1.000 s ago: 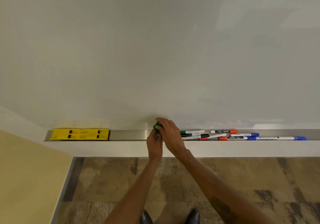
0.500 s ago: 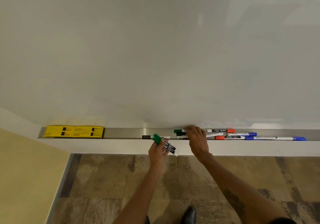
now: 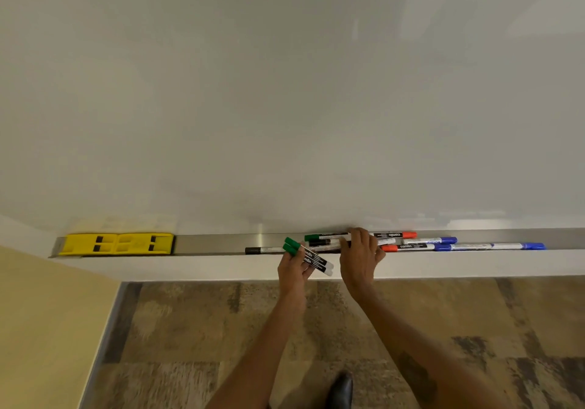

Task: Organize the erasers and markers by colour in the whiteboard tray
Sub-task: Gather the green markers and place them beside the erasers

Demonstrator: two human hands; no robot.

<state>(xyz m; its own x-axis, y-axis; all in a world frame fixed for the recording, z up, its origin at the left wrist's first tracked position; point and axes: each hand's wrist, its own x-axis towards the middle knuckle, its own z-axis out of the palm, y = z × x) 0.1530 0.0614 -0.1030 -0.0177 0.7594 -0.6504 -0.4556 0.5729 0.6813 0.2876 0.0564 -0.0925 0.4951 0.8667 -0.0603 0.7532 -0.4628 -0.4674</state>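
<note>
left grip [image 3: 292, 267]: two green markers [image 3: 308, 258] | right hand [image 3: 359, 258] hides marker ends

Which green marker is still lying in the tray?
The green marker at the tray's back edge, by the right hand; the other two green markers are in the left hand.

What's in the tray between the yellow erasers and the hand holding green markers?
Head view: bare tray beyond the yellow erasers, then one black-capped marker reaching the left hand.
</note>
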